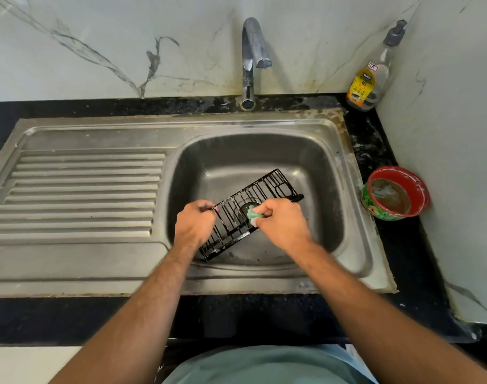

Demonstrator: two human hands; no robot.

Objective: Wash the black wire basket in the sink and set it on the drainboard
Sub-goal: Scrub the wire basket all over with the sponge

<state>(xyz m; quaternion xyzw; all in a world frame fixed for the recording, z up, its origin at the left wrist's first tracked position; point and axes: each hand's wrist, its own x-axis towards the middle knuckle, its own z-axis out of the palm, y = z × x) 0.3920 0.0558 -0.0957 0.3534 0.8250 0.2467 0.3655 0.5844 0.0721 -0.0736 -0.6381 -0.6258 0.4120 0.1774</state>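
Over the shiny steel sink [331, 162], left hand [194, 221] grips the black wire basket [253, 212]; right hand [282, 224] pinches a green sponge [254, 212] against it.

Left hand [194, 223] grips black wire basket [250, 212] over sink [264, 128]; right hand [281, 225] holds green sponge [254, 212].

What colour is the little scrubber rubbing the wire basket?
Light green; the scrubber shows in the head view, pinched in the right hand against the black wire basket.

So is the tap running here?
Off, as far as it shows: no stream falls from the tap into the sink.
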